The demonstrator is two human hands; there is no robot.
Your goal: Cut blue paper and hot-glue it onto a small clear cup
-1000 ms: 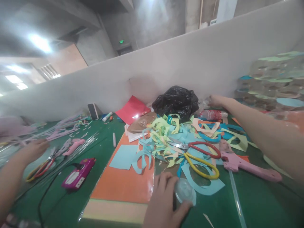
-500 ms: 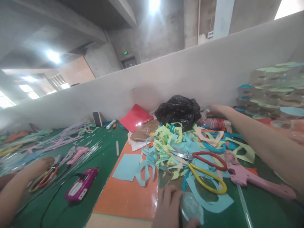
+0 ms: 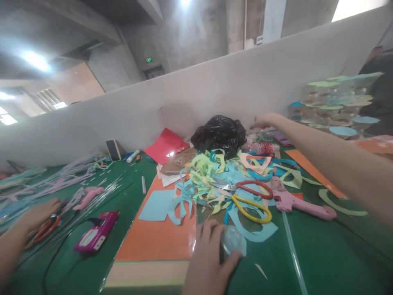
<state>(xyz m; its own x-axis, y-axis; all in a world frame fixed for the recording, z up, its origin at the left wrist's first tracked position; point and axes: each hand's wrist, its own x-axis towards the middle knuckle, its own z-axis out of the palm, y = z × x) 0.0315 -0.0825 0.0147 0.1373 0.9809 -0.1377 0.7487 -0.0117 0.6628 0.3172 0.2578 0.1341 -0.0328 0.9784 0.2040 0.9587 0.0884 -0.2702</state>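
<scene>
My left hand [image 3: 210,254] lies at the lower middle, closed with fingers and thumb about a clear round plastic piece [image 3: 232,241] that has light blue at its edge. My right hand [image 3: 262,121] reaches to the far side, just above clear plastic pieces [image 3: 262,134] by the wall; its fingers look apart, with nothing visible in them. Scissors [image 3: 245,192] with one red and one yellow handle lie on light blue and green paper scraps [image 3: 202,172]. A pink glue gun [image 3: 299,203] rests to the right with a clear glue stick [image 3: 293,250].
A black plastic bag [image 3: 219,135] and a bottle with a red label [image 3: 262,148] stand behind. Orange sheets [image 3: 156,241] lie left of my left hand. Further left are a purple device [image 3: 96,233] and another person's hand [image 3: 44,211]. Stacked paper-covered pieces [image 3: 337,98] rise at right.
The view has shifted, so the table appears moved left and up. My right hand has lifted off the clear pieces at the back. My left hand stays on the plastic piece.
</scene>
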